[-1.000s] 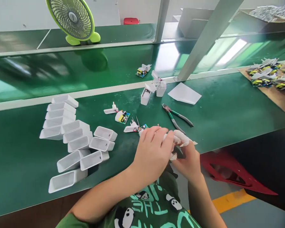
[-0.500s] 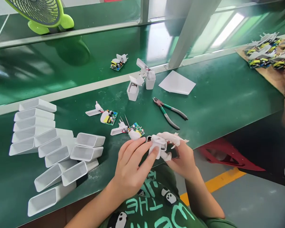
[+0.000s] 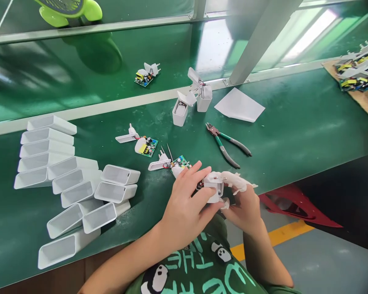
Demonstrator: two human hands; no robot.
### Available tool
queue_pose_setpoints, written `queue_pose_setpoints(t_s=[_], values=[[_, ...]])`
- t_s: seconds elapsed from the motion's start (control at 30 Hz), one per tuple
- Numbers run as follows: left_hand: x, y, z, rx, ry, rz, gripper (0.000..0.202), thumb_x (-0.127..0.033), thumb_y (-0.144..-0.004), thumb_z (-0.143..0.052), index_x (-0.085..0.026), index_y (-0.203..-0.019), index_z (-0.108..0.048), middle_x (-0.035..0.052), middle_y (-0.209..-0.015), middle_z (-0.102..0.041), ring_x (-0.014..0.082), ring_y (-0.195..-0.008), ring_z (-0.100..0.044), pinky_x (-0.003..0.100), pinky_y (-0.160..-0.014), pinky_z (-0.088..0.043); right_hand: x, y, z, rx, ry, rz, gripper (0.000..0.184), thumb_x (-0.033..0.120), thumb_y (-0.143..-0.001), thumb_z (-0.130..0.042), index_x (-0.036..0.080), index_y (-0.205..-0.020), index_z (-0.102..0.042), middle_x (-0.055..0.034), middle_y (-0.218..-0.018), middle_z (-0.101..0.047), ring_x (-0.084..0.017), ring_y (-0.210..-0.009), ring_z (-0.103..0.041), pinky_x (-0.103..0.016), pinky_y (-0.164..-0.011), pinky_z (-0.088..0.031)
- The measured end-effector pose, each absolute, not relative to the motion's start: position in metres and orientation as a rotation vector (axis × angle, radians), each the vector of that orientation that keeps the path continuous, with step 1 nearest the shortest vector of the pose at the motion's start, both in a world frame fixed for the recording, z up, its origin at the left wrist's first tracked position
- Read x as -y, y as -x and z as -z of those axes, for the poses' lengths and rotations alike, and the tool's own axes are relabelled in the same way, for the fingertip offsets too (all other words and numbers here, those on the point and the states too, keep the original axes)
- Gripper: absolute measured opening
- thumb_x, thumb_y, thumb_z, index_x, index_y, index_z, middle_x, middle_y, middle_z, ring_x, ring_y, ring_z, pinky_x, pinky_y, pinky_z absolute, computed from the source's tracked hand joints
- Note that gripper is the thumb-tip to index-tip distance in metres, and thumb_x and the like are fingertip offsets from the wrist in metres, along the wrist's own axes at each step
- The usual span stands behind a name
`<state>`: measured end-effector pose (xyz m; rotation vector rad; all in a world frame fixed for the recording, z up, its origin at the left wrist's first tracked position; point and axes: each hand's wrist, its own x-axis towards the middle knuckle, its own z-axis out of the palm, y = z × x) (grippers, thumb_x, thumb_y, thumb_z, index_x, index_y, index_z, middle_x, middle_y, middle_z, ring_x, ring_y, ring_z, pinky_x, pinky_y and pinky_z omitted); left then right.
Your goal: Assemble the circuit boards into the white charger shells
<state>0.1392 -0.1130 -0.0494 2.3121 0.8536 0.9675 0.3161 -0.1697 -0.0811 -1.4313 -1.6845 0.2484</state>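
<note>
Between my two hands, at the front edge of the bench, is a white charger housing (image 3: 214,195) with a pronged plug cap at its open end. My left hand (image 3: 187,200) has its thumb and index finger on the cap, while its other fingers stretch out past it. My right hand (image 3: 243,204) grips the housing from the right, with torn white wrapping on its fingertips. Just beyond my left fingers lies a circuit board (image 3: 179,163) wired to a plug cap (image 3: 160,163). Another wired circuit board (image 3: 146,146) rests further left.
Several empty white housings (image 3: 61,177) lie stacked at the left. Two filled housings (image 3: 180,114) stand upright near the rail. Cutting pliers (image 3: 223,143) and a white sheet (image 3: 239,105) lie beyond my hands. A pile of boards (image 3: 360,69) sits on cardboard at the far right.
My left hand has shifted over the housing, its index finger now lower on the cap, whose prongs now show. The whole view has moved slightly; the co-worker's arm at right is out of sight.
</note>
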Motion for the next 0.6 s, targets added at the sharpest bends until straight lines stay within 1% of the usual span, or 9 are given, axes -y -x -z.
queue_pose_setpoints(t_s=[0.07, 0.17, 0.23, 0.3, 0.4, 0.47, 0.53, 0.6], values=[[0.112, -0.14, 0.05, -0.845, -2.257, -0.987, 0.013, -0.025, -0.089, -0.074, -0.019, -0.096, -0.063, 0.0148, -0.124, -0.067, 0.0321, -0.13, -0.061, 0.055, -0.108, -0.053, 0.17, -0.316, 0.08, 1.689, 1.435, -0.26, 0.055, 0.013, -0.085, -0.062, 0.026, -0.137, -0.049, -0.008, -0.105, -0.075, -0.024, -0.09, -0.075, -0.038, -0.076, -0.064], [0.114, -0.139, 0.051, -0.892, -2.184, -1.065, 0.018, -0.021, -0.087, -0.076, -0.019, -0.098, -0.062, 0.0149, -0.125, -0.063, 0.0269, -0.123, -0.064, 0.047, -0.106, -0.056, 0.169, -0.317, 0.078, 1.691, 1.41, -0.32, 0.056, 0.013, -0.084, -0.063, 0.027, -0.137, -0.05, -0.0088, -0.114, -0.075, -0.022, -0.09, -0.074, -0.035, -0.075, -0.064], [0.115, -0.139, 0.053, -0.921, -2.144, -1.111, 0.021, -0.018, -0.086, -0.077, -0.019, -0.098, -0.059, 0.0144, -0.125, -0.061, 0.0243, -0.121, -0.064, 0.043, -0.107, -0.055, 0.168, -0.317, 0.078, 1.685, 1.417, -0.375, 0.053, 0.015, -0.085, -0.065, 0.026, -0.135, -0.052, -0.0085, -0.113, -0.075, -0.022, -0.088, -0.074, -0.034, -0.074, -0.063], [0.116, -0.139, 0.054, -0.944, -2.109, -1.113, 0.024, -0.016, -0.085, -0.077, -0.019, -0.095, -0.055, 0.0137, -0.124, -0.062, 0.0229, -0.121, -0.064, 0.041, -0.108, -0.054, 0.168, -0.317, 0.079, 1.689, 1.427, -0.378, 0.052, 0.017, -0.086, -0.066, 0.025, -0.136, -0.053, -0.0098, -0.113, -0.075, -0.023, -0.091, -0.074, -0.035, -0.074, -0.063], [0.115, -0.139, 0.054, -0.958, -2.056, -1.084, 0.03, -0.016, -0.084, -0.078, -0.02, -0.093, -0.05, 0.0135, -0.123, -0.064, 0.0221, -0.121, -0.064, 0.039, -0.109, -0.053, 0.169, -0.32, 0.084, 1.777, 1.363, -0.283, 0.047, 0.016, -0.088, -0.063, 0.024, -0.134, -0.055, -0.0129, -0.116, -0.072, -0.027, -0.101, -0.072, -0.038, -0.077, -0.063], [0.113, -0.138, 0.053, -0.937, -2.016, -1.069, 0.033, -0.016, -0.084, -0.078, -0.021, -0.092, -0.047, 0.0132, -0.121, -0.065, 0.0224, -0.122, -0.064, 0.039, -0.11, -0.052, 0.171, -0.323, 0.089, 1.88, 1.308, -0.216, 0.04, 0.012, -0.087, -0.061, 0.023, -0.126, -0.06, -0.0151, -0.123, -0.067, -0.028, -0.105, -0.07, -0.04, -0.078, -0.062], [0.111, -0.138, 0.052, -0.913, -1.967, -1.054, 0.034, -0.016, -0.083, -0.077, -0.022, -0.091, -0.045, 0.0121, -0.12, -0.066, 0.0231, -0.124, -0.064, 0.039, -0.109, -0.053, 0.173, -0.327, 0.093, 1.96, 1.276, -0.175, 0.033, 0.006, -0.084, -0.06, 0.023, -0.112, -0.065, -0.0154, -0.126, -0.062, -0.027, -0.105, -0.067, -0.039, -0.077, -0.06], [0.11, -0.139, 0.054, -0.902, -1.918, -1.038, 0.034, -0.015, -0.083, -0.077, -0.022, -0.089, -0.044, 0.0103, -0.119, -0.066, 0.0237, -0.124, -0.064, 0.04, -0.109, -0.053, 0.173, -0.33, 0.095, 2.003, 1.261, -0.165, 0.029, 0.001, -0.08, -0.06, 0.022, -0.099, -0.066, -0.015, -0.127, -0.059, -0.027, -0.104, -0.065, -0.039, -0.076, -0.058]])
